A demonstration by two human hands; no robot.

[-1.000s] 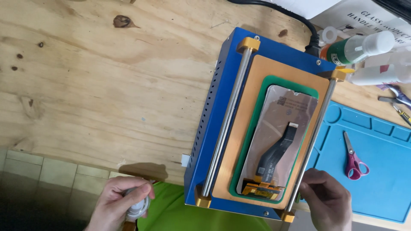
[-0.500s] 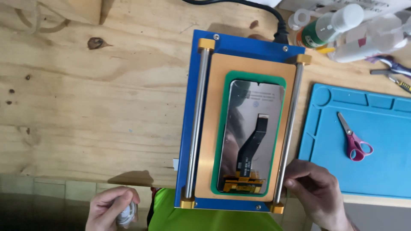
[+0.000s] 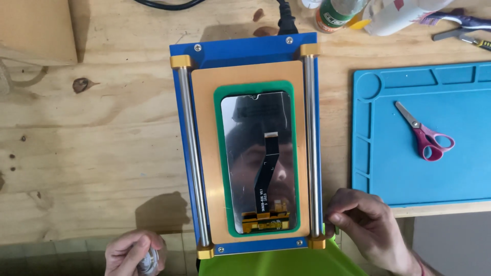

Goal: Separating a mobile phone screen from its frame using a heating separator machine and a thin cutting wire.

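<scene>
A blue machine (image 3: 245, 51) with two steel rails and an orange plate stands on the wooden table. A phone screen (image 3: 259, 163) lies back up on a green mat in the plate's middle, its flex cable running down the centre. My right hand (image 3: 365, 227) pinches the near end of the right rail (image 3: 311, 148) by its brass block. Below the table's front edge, my left hand (image 3: 134, 253) is closed around a small roll of clear tape (image 3: 148, 261).
A blue work mat (image 3: 419, 133) lies to the right with red-handled scissors (image 3: 424, 134) on it. Bottles (image 3: 337, 13) and hand tools (image 3: 460, 28) sit at the far right edge. A black power cable (image 3: 285, 15) leaves the machine's far end.
The view has swung so the machine now lies square and centred. My right hand stays at the near right corner of the machine; my left hand keeps the tape roll.
</scene>
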